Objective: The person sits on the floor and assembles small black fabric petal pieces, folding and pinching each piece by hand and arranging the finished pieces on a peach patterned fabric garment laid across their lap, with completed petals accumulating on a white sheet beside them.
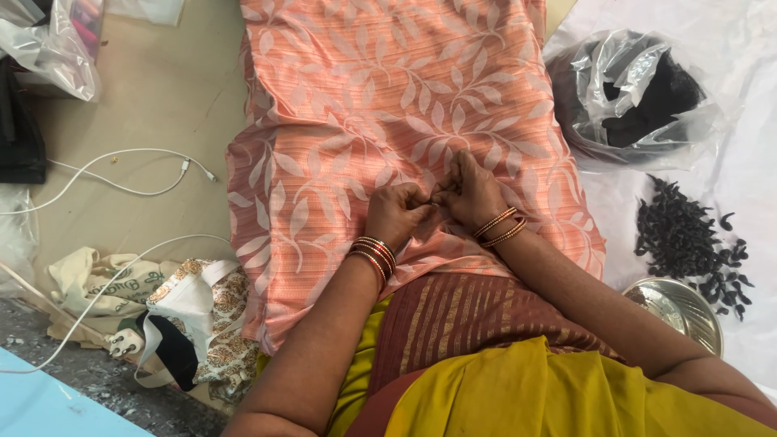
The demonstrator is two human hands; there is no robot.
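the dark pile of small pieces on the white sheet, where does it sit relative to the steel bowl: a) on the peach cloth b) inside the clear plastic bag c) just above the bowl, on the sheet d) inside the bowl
c: the dark pile lies loose on the white sheet, just above the steel bowl in the picture, apart from the plastic bag and off the peach cloth.

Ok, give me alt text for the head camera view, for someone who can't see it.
A person's left hand and right hand, both with bangles, pinch together at one spot on a peach leaf-patterned cloth over their lap. Right of it lie a pile of small dark pieces, a plastic bag and a steel bowl.
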